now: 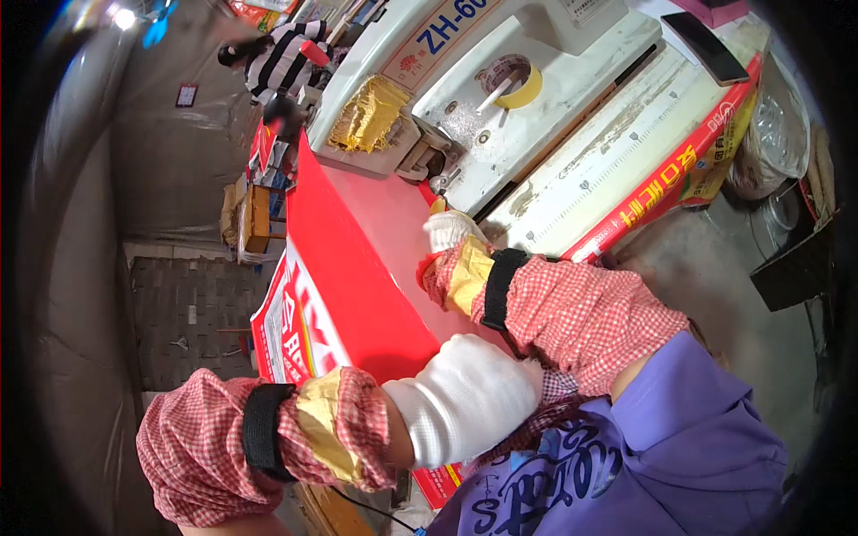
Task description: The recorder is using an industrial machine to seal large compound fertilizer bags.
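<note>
While both gloved hands press a red printed sheet (357,259) flat, it lies against the white machine (500,116).
Left hand (465,397) clenches its near edge; right hand (450,229), seemingly flat, steadies the far edge. Keep edges square.

A worker in a purple top (679,429) with dark lettering wears white knit gloves on the left hand (465,397) and right hand (450,229), red-and-white checked sleeve covers (581,313) above them, each cinched by a black strap and patched near the glove with yellow tape.
</note>
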Demonstrator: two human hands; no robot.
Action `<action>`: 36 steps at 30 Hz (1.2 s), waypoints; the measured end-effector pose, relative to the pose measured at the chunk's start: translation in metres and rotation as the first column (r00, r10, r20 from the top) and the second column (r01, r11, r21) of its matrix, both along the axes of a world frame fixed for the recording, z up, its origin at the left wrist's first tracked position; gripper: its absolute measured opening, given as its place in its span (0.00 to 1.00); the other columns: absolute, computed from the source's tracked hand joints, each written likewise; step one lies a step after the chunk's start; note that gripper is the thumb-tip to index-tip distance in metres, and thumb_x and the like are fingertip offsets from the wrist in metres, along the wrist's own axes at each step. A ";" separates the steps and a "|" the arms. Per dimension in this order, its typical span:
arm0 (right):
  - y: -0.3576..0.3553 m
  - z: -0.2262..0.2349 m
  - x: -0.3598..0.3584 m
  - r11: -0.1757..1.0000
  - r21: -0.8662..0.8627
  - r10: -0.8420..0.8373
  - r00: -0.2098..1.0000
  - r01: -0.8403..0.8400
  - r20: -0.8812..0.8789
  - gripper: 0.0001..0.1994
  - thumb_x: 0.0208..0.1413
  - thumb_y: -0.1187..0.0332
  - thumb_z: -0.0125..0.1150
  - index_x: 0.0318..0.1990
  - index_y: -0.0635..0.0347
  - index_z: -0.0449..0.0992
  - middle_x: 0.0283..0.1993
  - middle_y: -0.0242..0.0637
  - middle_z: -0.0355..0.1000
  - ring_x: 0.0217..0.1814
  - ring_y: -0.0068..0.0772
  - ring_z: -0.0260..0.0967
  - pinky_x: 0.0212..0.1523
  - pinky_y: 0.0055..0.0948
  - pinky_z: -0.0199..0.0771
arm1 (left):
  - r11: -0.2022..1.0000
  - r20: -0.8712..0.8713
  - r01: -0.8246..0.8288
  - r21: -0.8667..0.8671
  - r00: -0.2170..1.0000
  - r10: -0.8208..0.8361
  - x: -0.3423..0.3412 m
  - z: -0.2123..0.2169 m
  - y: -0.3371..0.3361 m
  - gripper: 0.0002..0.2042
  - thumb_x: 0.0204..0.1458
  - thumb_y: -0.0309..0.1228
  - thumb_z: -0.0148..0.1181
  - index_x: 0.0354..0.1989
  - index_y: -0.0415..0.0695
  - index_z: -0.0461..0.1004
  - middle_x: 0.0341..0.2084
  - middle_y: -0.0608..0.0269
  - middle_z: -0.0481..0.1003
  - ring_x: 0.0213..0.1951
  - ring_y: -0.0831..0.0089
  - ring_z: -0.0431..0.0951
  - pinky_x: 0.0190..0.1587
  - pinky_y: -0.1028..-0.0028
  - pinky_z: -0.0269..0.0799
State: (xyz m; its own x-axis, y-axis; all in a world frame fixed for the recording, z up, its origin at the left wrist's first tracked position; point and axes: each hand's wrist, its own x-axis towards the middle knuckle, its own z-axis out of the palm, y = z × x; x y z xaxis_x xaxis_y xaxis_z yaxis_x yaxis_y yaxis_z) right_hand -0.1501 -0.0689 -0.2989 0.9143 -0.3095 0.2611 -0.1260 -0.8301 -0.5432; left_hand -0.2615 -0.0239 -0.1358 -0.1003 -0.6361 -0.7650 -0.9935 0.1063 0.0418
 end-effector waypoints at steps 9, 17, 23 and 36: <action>-0.010 -0.017 -0.034 0.874 0.373 0.064 0.833 -0.313 0.549 0.10 0.47 0.67 0.55 0.35 0.62 0.73 0.32 0.39 0.69 0.37 0.39 0.67 0.38 0.37 0.66 | 0.961 -0.007 -0.129 -0.246 0.991 0.131 0.118 0.044 -0.028 0.11 0.30 0.33 0.64 0.25 0.46 0.73 0.14 0.60 0.68 0.19 0.60 0.70 0.22 0.66 0.65; -0.008 -0.007 -0.037 1.000 0.023 -0.022 0.986 0.019 0.165 0.11 0.50 0.71 0.42 0.34 0.68 0.71 0.20 0.48 0.70 0.24 0.46 0.71 0.21 0.38 0.69 | 0.915 -0.145 0.271 -0.299 0.935 -0.325 0.044 0.015 0.028 0.02 0.31 0.29 0.55 0.16 0.47 0.69 0.10 0.62 0.67 0.16 0.65 0.71 0.20 0.67 0.67; -0.025 0.001 0.001 0.959 0.283 0.073 0.959 0.008 -0.274 0.09 0.49 0.69 0.50 0.36 0.57 0.76 0.35 0.41 0.74 0.39 0.44 0.72 0.35 0.45 0.71 | 0.977 0.138 -0.017 -0.211 0.989 0.047 0.091 -0.033 0.009 0.04 0.35 0.32 0.56 0.20 0.49 0.75 0.17 0.60 0.73 0.24 0.61 0.76 0.24 0.68 0.72; 0.000 0.026 0.000 0.930 0.306 0.180 0.978 -0.205 0.108 0.36 0.41 0.64 0.61 0.59 0.66 0.53 0.58 0.50 0.57 0.56 0.45 0.59 0.56 0.31 0.60 | 0.882 0.278 -0.107 -0.459 0.925 0.257 0.232 -0.036 0.066 0.02 0.41 0.30 0.54 0.22 0.47 0.71 0.17 0.58 0.71 0.23 0.56 0.73 0.25 0.62 0.68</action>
State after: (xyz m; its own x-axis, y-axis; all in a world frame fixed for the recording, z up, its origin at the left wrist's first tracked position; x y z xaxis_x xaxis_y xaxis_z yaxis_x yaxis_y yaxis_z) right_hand -0.1504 -0.0694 -0.2729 0.9456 -0.2072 0.2508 0.0714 -0.6198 -0.7815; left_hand -0.0292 0.0424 -0.1720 0.2534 -0.8890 -0.3815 -0.9459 -0.1450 -0.2902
